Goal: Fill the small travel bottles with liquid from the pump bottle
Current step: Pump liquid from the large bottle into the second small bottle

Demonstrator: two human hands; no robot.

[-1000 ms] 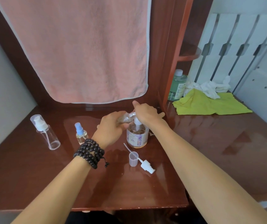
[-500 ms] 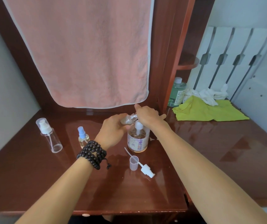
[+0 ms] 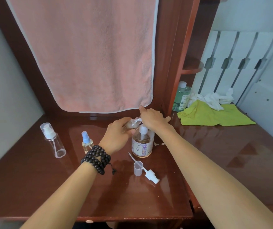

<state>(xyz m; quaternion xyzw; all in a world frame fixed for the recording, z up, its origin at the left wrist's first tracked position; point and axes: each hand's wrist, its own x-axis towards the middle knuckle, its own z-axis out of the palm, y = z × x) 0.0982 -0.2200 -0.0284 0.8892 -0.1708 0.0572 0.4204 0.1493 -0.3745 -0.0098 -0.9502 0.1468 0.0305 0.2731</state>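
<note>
With the left hand (image 3: 115, 136) gripping the small clear travel bottle (image 3: 130, 125) at frame centre, keep its mouth under the spout while the right hand (image 3: 152, 119), fingers curled over the head, presses the clear amber-filled pump bottle (image 3: 142, 143) slowly.

Glossy reddish-brown wooden surface (image 3: 53, 192), reflective. Far left: clear empty cylindrical travel bottle with white pump under a clear cap (image 3: 53, 142), upright. Right of it, apart: small clear spray bottle with blue nozzle (image 3: 87, 142), yellowish liquid inside. Centre: clear round pump bottle with floral label (image 3: 142, 144), amber liquid. Near edge of it: small translucent cap (image 3: 138, 168), upright, beside a loose white pump head with dip tube (image 3: 150, 175) lying flat. Right rear: crumpled lime-green cloth (image 3: 211, 115), white rag (image 3: 213, 100), green-tinted bottle (image 3: 182, 96).
</note>
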